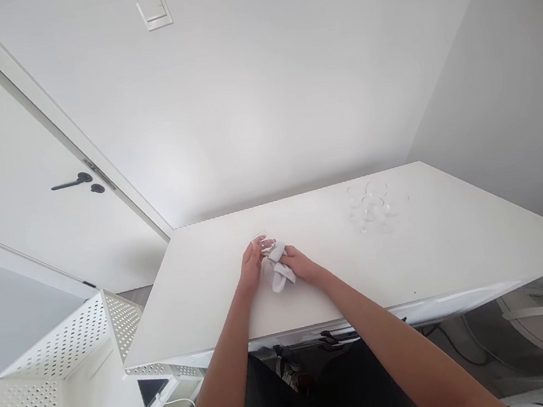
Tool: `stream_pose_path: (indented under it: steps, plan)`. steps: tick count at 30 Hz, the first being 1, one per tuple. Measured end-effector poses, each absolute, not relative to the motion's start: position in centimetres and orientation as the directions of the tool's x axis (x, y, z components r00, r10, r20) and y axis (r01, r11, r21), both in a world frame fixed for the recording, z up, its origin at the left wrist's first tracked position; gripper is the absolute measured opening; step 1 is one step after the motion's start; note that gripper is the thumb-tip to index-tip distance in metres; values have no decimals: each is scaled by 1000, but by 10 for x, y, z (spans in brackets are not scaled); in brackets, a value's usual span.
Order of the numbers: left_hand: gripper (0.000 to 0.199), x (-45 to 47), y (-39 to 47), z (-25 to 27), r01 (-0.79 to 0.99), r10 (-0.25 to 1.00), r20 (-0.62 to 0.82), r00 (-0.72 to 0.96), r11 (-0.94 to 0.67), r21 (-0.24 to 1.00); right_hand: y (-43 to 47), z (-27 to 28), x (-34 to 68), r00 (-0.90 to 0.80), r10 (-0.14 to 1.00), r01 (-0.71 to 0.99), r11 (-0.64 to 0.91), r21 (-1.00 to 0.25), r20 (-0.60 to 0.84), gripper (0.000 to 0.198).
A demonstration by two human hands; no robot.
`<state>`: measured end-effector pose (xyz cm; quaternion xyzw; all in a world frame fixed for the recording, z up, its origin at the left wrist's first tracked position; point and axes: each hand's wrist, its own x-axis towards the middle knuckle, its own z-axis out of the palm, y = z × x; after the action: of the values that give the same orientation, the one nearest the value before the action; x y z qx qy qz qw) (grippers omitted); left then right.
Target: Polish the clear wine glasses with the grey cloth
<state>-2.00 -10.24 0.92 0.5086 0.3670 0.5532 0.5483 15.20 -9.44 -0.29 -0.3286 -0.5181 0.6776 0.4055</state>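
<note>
Over the middle of the white tabletop [202,287], my left hand [254,260] is closed around a small clear glass [259,239], its fingers showing through the transparent side. My right hand [299,263] grips a crumpled white cloth [281,273], which is pressed against the glass's near right side. Part of the cloth hangs below my fingers. The exact shape of the glass is hard to make out behind hand and cloth. To the right on the same surface stands a cluster of several clear glasses [373,206], faint against the white.
A white wall [261,97] rises behind the table. At left are a door with a black handle [77,180] and a white perforated rack [82,331]. A dark cable [458,346] lies below the table's right side.
</note>
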Motion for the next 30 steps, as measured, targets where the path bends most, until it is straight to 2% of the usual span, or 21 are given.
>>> stream_pose_path:
  steps: [3, 5, 11, 14, 16, 19, 22, 24, 27, 30]
  plan:
    - [53, -21, -103, 9, -289, 972, 172, 162, -119, 950, -96, 0, 153, -491, 867, -261, -246, -933, -92, 42]
    - [53, -23, -102, 8, -297, 969, 200, 143, -150, 943, -96, 2, 154, -508, 857, -263, -253, -931, -90, 42]
    - [52, -25, -103, 10, -260, 966, 252, 58, -229, 938, -96, 5, 156, -502, 863, -110, -6, -994, 50, 38]
    - [54, -25, -102, 11, -254, 960, 271, 71, -245, 936, -94, 2, 154, -471, 876, -102, 64, -993, 105, 32]
    - [55, -25, -102, 11, -265, 960, 272, 71, -245, 933, -92, -1, 153, -377, 922, -120, 51, -991, 93, 32]
    - [57, -28, -100, 11, -297, 965, 262, 16, -246, 923, -86, -3, 157, -144, 988, -250, 23, -968, 60, 38]
    - [53, -32, -99, 12, -331, 961, 261, -92, -276, 902, -82, -2, 164, 97, 993, -389, 96, -916, 63, 46]
    - [52, -32, -100, 13, -335, 953, 273, -132, -302, 892, -80, -2, 167, 181, 984, -437, 84, -896, 4, 50]
    - [56, -27, -104, 18, -309, 945, 306, -111, -326, 894, -79, -4, 166, 60, 994, -482, -55, -874, -96, 51]
    - [62, -22, -109, 23, -235, 943, 329, -42, -329, 915, -80, -6, 162, -129, 991, -416, -92, -905, -41, 41]
